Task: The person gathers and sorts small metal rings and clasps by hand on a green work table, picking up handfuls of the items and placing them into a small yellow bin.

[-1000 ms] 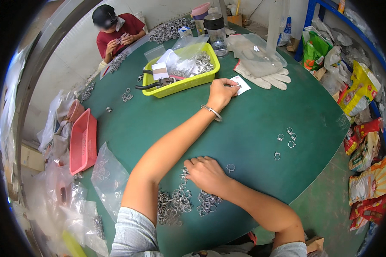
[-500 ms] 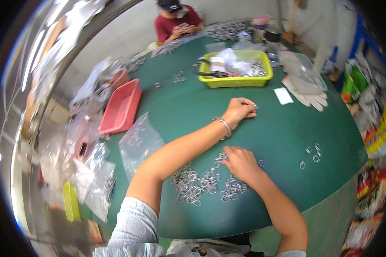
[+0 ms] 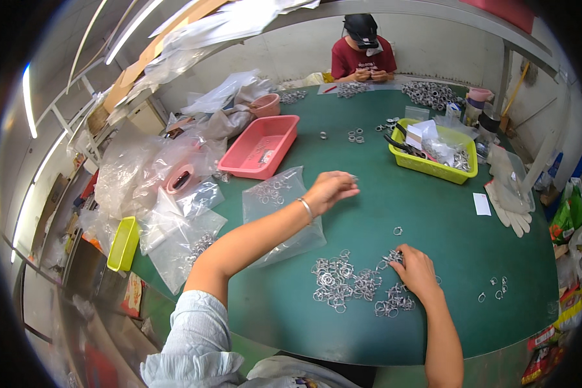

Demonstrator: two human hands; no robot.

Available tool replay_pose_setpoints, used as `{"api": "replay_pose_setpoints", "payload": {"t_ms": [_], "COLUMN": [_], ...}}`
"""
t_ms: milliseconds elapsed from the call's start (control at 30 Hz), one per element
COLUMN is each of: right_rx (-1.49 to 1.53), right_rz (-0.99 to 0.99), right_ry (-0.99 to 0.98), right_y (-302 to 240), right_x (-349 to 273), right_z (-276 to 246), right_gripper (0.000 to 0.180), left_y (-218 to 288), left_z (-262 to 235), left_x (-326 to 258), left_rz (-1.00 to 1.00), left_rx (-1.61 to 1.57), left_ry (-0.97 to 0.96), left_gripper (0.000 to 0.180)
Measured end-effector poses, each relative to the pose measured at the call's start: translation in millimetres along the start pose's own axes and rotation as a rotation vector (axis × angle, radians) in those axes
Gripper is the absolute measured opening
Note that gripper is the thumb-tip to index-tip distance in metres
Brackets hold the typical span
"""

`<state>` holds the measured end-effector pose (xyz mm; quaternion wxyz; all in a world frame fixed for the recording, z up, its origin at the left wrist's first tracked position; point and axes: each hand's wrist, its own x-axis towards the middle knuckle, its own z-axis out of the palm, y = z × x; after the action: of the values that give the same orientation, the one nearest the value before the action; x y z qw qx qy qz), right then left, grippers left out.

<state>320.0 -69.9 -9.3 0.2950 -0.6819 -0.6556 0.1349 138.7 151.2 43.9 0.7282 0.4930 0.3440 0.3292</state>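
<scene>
My left hand, with a bracelet at the wrist, is raised over the table beyond the loose piles. Its fingers are pinched together, and a small metallic bit, seemingly a metal ring, shows at the fingertips. Nearer, my right hand bends its closed fingers onto a small heap of silver metal rings; the fingertips are partly hidden. Left of it lies a larger pile of rings, with another heap just in front. One single ring lies between my hands.
A clear plastic bag with rings lies under my left forearm. Beyond are a pink basket and a yellow-green basket. White gloves, a white card and several rings lie right. A person sits across the table.
The view has swung to the left. My left hand has moved left across the table, toward the plastic bag. A single ring now shows beyond my right hand, which stays at the small heap.
</scene>
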Motion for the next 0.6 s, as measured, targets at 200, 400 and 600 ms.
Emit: {"api": "replay_pose_setpoints", "payload": {"t_ms": [200,400,600], "right_rx": [-0.003,-0.023,-0.038], "right_rz": [0.029,0.03,0.023], "right_ry": [-0.037,-0.029,-0.033], "right_y": [-7,-8,-6], "right_x": [1,0,-1], "right_z": [-2,2,6], "right_gripper": [0.029,0.028,0.025], "left_y": [15,7,-21], "left_z": [-79,-123,-162], "left_x": [-53,-134,-200], "left_rz": [-0.009,0.011,0.093], "left_rx": [-0.284,-0.487,-0.641], "left_ry": [0.144,0.203,0.418], "left_gripper": [0.006,0.044,0.042]}}
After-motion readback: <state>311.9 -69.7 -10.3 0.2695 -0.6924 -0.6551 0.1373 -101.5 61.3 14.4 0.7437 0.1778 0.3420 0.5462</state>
